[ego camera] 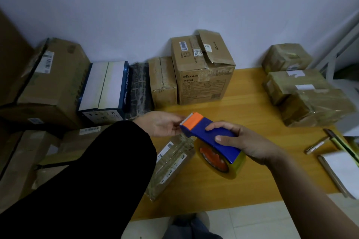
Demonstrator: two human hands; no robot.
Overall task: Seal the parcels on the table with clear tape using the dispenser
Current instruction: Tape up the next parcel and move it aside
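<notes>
My right hand [245, 140] grips the blue tape dispenser [211, 137] from the right, held above the wooden table [252, 114]. A roll of clear tape [219, 159] with an orange core hangs in it. The dispenser's orange cutter end [193, 120] points up and left. My left hand [163, 124], in a black sleeve, has its fingertips at that cutter end; whether they pinch tape I cannot tell. Below the dispenser lies a flat, tape-wrapped parcel [171, 163] with labels, partly hidden by my left arm.
Cardboard boxes line the wall: a big one [202, 72], a narrow one [163, 81], a blue-white box [104, 87], larger cartons [48, 81] at the left. Three wrapped parcels [303, 91] sit at the right. Pens and a notebook [342, 169] lie at the right edge.
</notes>
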